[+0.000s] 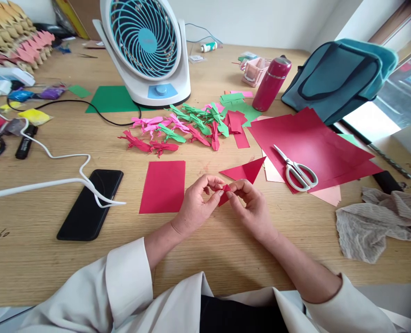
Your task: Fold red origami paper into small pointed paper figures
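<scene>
Between my two hands is a small folded piece of red paper (224, 198), partly hidden by the fingers. My left hand (199, 200) pinches its left side with thumb and fingertips. From the right, my right hand (252, 208) pinches the opposite side the same way. Just beyond the hands lies a red paper triangle (247, 170). A flat red paper rectangle (164, 187) rests to the left of my left hand. Farther back, folded paper figures (181, 125) in green, pink and red lie in a loose heap.
White-handled scissors (297, 173) lie on large red sheets (313, 138) at right. A red bottle (272, 83), a teal bag (340, 74) and a fan (150, 51) stand behind. At left are a black phone (90, 206) and a white cable (52, 185); a crumpled cloth (375, 226) lies right.
</scene>
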